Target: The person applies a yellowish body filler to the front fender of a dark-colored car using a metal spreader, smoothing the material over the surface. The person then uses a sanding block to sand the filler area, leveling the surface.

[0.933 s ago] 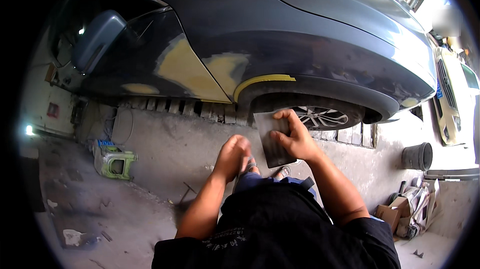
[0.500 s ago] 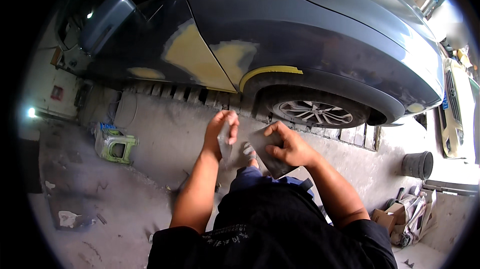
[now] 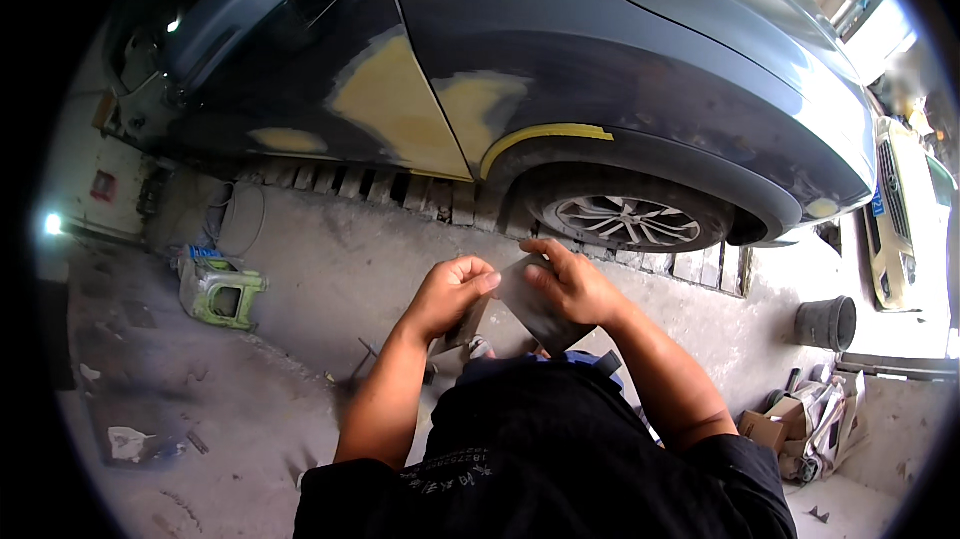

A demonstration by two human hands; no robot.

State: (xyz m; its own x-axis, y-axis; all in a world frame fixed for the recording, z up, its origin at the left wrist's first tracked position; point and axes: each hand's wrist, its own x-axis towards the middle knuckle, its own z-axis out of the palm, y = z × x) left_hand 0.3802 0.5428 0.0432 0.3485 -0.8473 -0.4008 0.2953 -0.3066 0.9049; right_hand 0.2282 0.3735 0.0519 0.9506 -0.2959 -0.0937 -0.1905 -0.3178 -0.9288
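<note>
My right hand (image 3: 572, 284) pinches a dark grey sheet of sandpaper (image 3: 545, 319) between thumb and fingers, its lower corner hanging toward my waist. Close by on the left, my left hand (image 3: 455, 294) is closed, its thumb reaching the sheet's left edge. Beneath its palm shows a thin, flat grey-brown piece (image 3: 470, 324), partly hidden by the fingers. Ahead of both hands stands a dark grey car (image 3: 620, 89). Yellowish filler patches (image 3: 390, 104) cover its lower door and fender, and yellow tape (image 3: 545, 132) lines the wheel arch.
A green and white step stool (image 3: 222, 291) stands on the floor at left. The car's front wheel (image 3: 628, 219) is beyond my hands. At right are a black bucket (image 3: 826, 323), a heap of cardboard and paper (image 3: 800, 429), and a pale vehicle front (image 3: 890, 209).
My left hand has turned over and moved right and slightly down, bringing its thumb to the sandpaper. My right hand keeps hold of the sheet and has risen slightly.
</note>
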